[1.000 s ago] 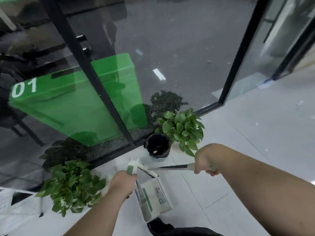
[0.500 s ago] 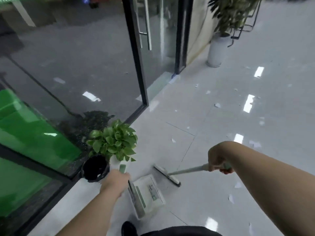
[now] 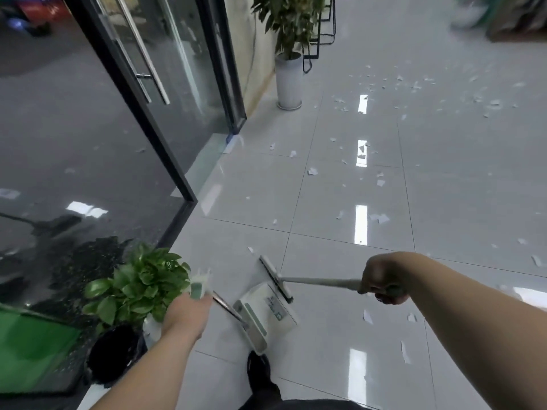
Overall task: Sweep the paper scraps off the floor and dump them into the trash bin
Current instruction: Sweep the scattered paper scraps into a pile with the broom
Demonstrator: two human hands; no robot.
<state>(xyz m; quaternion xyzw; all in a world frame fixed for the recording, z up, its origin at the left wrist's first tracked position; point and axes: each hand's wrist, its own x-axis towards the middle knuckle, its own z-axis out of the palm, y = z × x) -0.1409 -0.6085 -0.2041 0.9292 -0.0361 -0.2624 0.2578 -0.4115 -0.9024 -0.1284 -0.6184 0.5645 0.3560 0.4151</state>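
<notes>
Bare left hand (image 3: 186, 313), bare right hand (image 3: 381, 276), black shoe (image 3: 260, 371), dark trousers (image 3: 299, 405)

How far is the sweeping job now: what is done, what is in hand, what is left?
Done: little that shows; the dustpan looks free of scraps. In hand: the left hand grips the dustpan's handle, the right hand grips the broom, its head at the pan's mouth. Left: paper scraps lie across most of the floor, so nearly all sweeping and the dumping remain.
</notes>
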